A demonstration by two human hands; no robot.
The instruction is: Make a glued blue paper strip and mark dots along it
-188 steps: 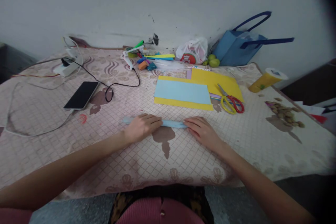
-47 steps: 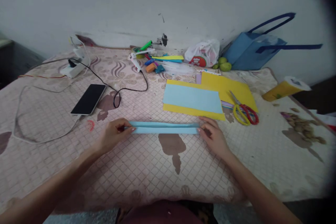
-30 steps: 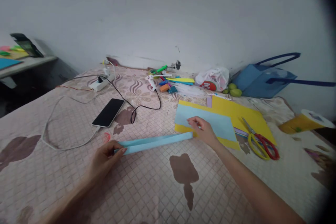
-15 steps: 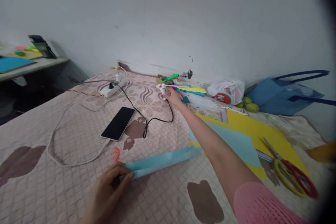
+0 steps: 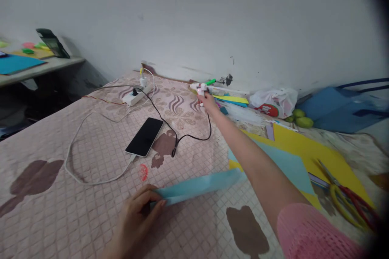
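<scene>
Between the thumb and fingers of my left hand is one end of a folded light-blue paper strip, which stretches to the right just above the tablecloth. My right arm reaches far forward. At its end, my right hand is closed around the handle of a white glue gun, whose nozzle points left. A black cord trails from the glue gun over the cloth. The fingers of my right hand are small and partly hidden at this distance.
A phone on a white cable lies left of centre, with a power strip behind it. To the right are yellow sheets, a light-blue sheet and scissors. A plastic bag, green fruit and a blue bag line the wall.
My right hand has taken the glue gun's handle and raised it slightly off the cloth. My left hand still holds the paper strip. The whole view has shifted a little.
</scene>
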